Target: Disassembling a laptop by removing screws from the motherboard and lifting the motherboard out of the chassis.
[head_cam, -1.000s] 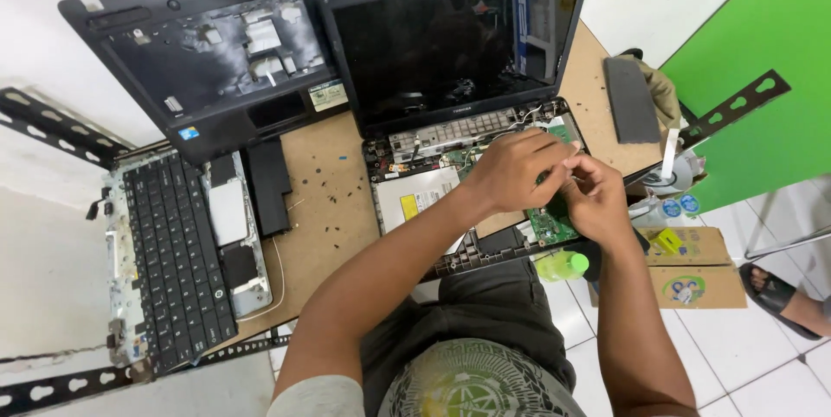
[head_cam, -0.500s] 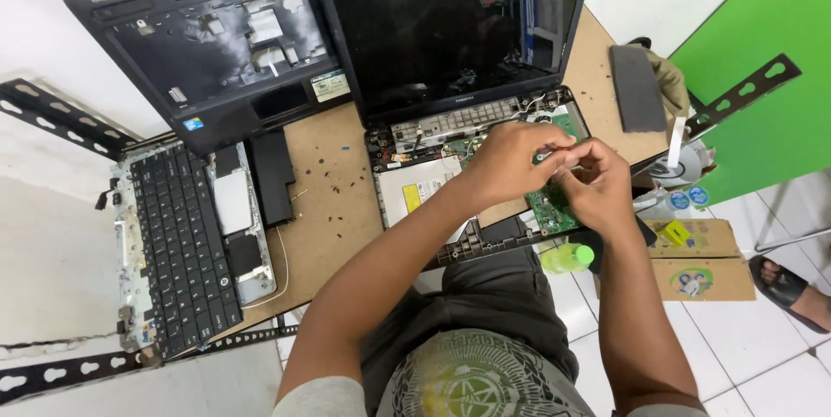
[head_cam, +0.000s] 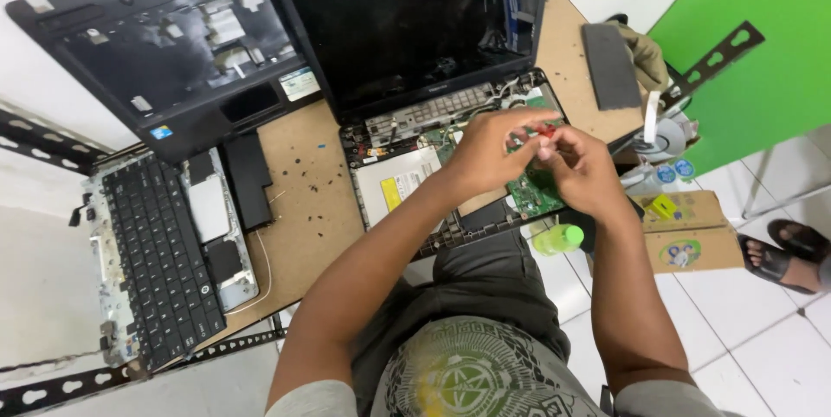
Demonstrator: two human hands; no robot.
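Head view: both hands, left [head_cam: 489,153] and right [head_cam: 582,170], pinch a small red part [head_cam: 544,131] over the opened laptop [head_cam: 407,174]; a loose keyboard [head_cam: 160,265] lies at nine o'clock on the desk [head_cam: 303,209].

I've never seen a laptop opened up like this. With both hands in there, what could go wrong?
Both the left hand and right hand pinch something small and partly red over the bare green circuit board; a slip could scratch it or drop the piece inside. Tiny dark screws lie loose on the brown table and could roll off. The green-capped bottle sits right at the laptop's edge and might tip.
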